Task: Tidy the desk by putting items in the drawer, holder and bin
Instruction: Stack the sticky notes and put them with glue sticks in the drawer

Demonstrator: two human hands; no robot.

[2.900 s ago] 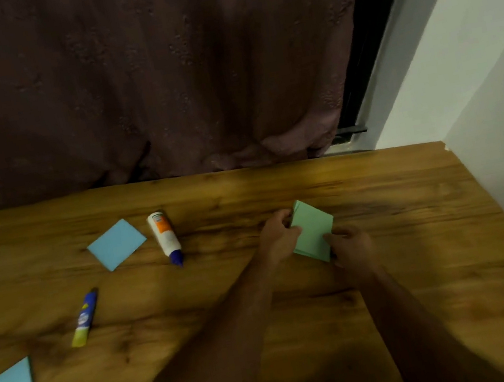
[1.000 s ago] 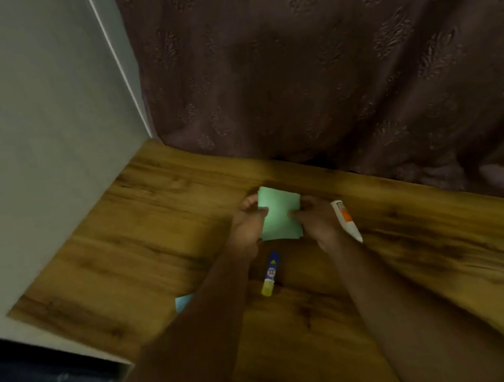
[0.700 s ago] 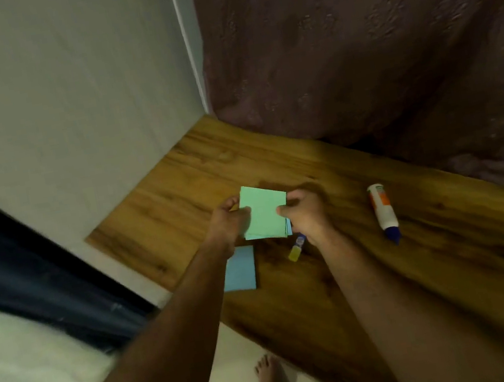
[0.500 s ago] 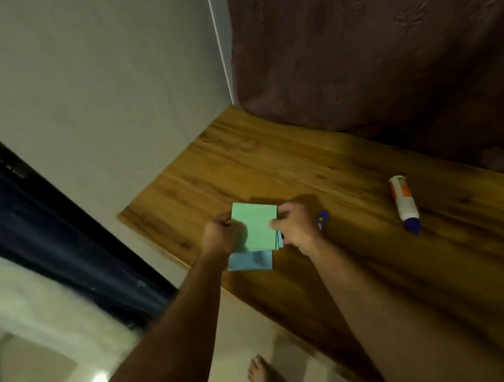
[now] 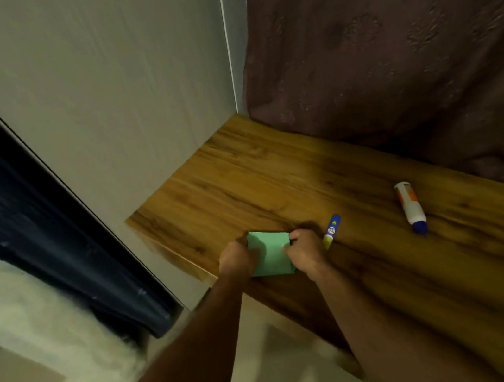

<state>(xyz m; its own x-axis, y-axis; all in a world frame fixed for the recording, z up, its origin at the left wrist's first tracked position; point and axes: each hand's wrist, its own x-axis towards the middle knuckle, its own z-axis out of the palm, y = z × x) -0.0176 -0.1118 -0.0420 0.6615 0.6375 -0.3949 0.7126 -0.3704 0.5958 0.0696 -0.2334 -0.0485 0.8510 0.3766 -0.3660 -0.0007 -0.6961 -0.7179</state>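
Both hands, left hand point(image 5: 235, 260) and right hand point(image 5: 304, 253), pinched the green paper stack point(image 5: 270, 256) at the counter point(image 5: 275, 180) edge, fingers curled, probably squaring it.

Your wooden desk point(image 5: 241, 176) | small blue-yellow tube point(image 5: 332, 231) lies near the front-left edge | white glue bottle point(image 5: 409, 206) well apart, right.

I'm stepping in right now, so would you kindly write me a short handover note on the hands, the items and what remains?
Left hand and right hand both grip the green notes by opposite edges, at the desk's near left corner.
Small tube lies just right of the right hand; glue bottle lies further right. Both untouched.
Done: notes gathered in hand.
Left: stow the notes, tube and bottle. No drawer, holder or bin is in view.
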